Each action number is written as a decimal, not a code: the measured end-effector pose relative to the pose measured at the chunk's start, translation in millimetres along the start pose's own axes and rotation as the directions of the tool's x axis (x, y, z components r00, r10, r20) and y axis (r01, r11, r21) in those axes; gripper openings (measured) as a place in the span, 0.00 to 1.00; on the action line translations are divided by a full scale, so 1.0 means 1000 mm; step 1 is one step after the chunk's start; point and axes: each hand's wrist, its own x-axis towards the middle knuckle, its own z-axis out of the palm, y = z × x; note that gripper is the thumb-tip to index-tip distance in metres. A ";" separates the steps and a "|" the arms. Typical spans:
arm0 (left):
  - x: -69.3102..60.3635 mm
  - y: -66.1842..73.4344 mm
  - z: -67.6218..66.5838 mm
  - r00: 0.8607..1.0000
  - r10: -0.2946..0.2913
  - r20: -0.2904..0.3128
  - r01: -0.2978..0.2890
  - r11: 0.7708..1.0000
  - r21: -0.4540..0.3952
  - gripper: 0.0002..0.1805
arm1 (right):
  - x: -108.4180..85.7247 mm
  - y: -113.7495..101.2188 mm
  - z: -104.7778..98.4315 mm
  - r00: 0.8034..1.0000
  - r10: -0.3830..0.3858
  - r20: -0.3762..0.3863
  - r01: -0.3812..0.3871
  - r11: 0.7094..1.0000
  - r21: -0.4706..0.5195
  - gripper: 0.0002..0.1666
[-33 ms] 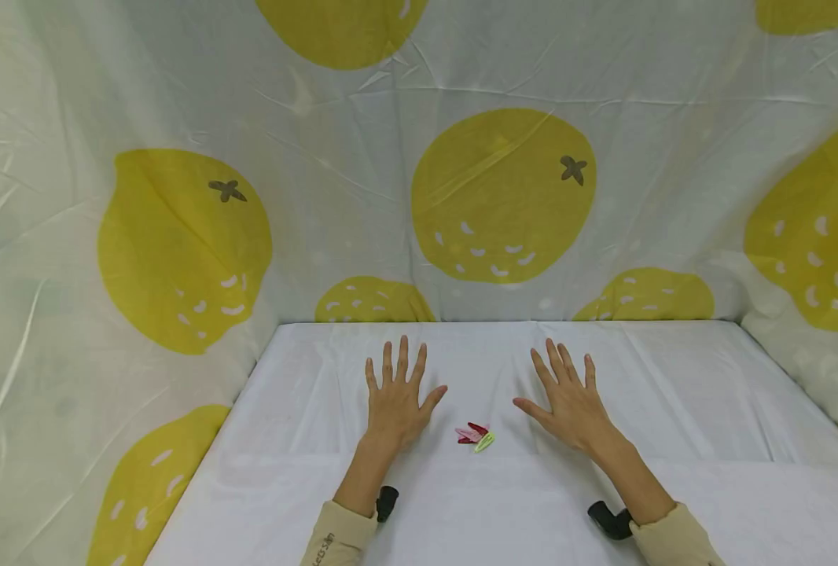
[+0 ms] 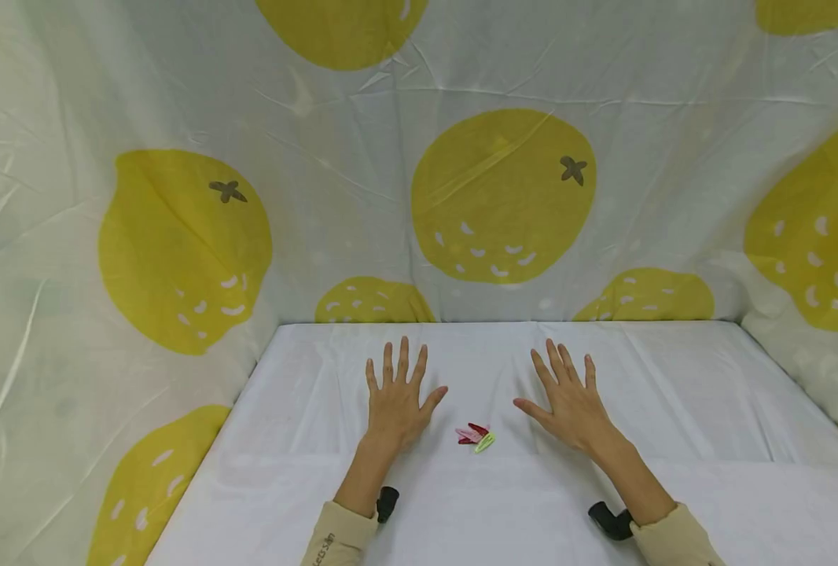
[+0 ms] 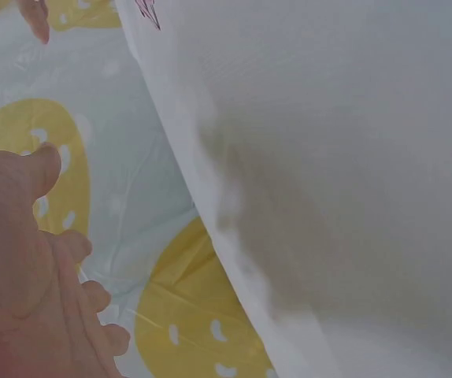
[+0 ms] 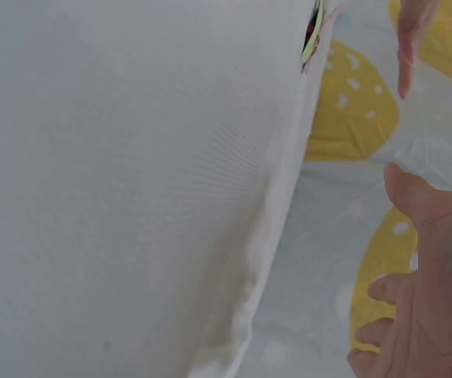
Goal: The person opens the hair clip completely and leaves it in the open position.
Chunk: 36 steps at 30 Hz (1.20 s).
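Observation:
Several small snap hair clips lie in a loose cluster on the white cloth, in the middle of the head view: a lime green clip (image 2: 485,443), with pink and red clips (image 2: 468,435) overlapping beside it. My left hand (image 2: 395,409) is to the left of the clips, palm down with its fingers spread, holding nothing. To their right, my right hand (image 2: 571,409) has its fingers spread too and holds nothing. Both hands appear raised above the cloth, apart from the clips. The right wrist view catches the clips (image 4: 313,35) at its top edge.
A white cloth covers the table (image 2: 284,487). Behind and beside it hangs a pale curtain (image 2: 348,196) printed with large yellow lemons. A black wrist-worn device (image 2: 387,503) sits at the left cuff, and another black device (image 2: 610,520) at the right.

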 end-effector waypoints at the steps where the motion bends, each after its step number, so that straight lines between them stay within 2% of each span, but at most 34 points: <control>1: 0.000 0.000 0.000 1.000 0.002 -0.003 -0.002 1.000 0.000 0.42 | 0.000 0.000 0.000 1.000 0.001 -0.001 -0.001 1.000 -0.001 0.53; 17: 0.001 0.000 -0.001 0.999 0.028 -0.045 -0.029 0.999 -0.037 0.42 | 0.002 0.000 0.004 0.999 -0.016 -0.039 0.017 1.000 0.022 0.55; 23: -0.001 0.001 0.002 1.000 0.015 -0.012 -0.016 0.999 -0.032 0.43 | 0.000 -0.004 0.007 1.000 -0.006 0.006 0.006 0.997 0.078 0.55; 26: -0.002 0.003 0.001 1.000 0.015 0.019 -0.015 0.999 -0.047 0.43 | -0.002 -0.006 0.008 0.999 -0.009 0.039 0.004 0.989 0.147 0.54; 30: -0.001 0.006 0.001 0.998 0.025 0.051 -0.021 0.997 -0.078 0.42 | -0.002 -0.008 0.010 0.997 -0.026 0.076 0.002 0.953 0.302 0.50; 36: 0.003 0.007 0.001 0.998 0.027 0.061 -0.021 0.994 -0.104 0.41 | 0.003 -0.010 0.014 0.988 -0.079 0.133 -0.001 0.857 0.516 0.45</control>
